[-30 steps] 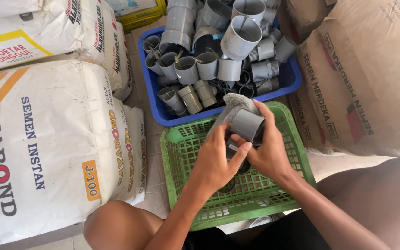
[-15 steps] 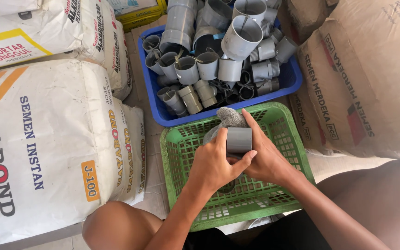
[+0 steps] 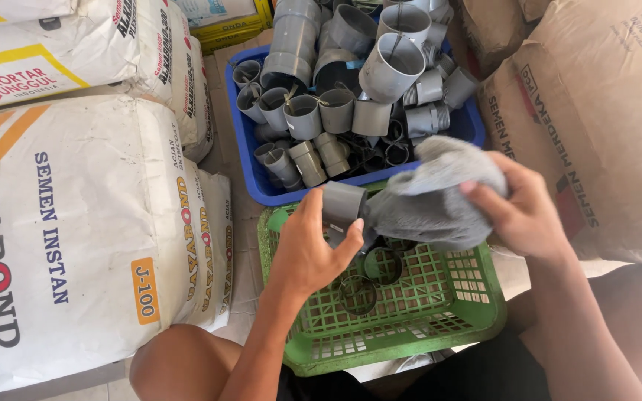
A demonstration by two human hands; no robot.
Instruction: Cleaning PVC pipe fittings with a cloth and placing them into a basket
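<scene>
Head view, change: my right hand has pulled the grey cloth off the fitting
Grip: my left hand clasps the grey pipe fitting; right pinches cloth

light: bright even daylight is filling the scene | glare: the white sacks are reflecting strongly, nearly washing out | shadows: soft ones are sitting inside the green basket and among the grey fittings | focus: centre is staying sharp | blur: the grey cloth is smearing slightly | edges: wide lens is bending outer areas
</scene>
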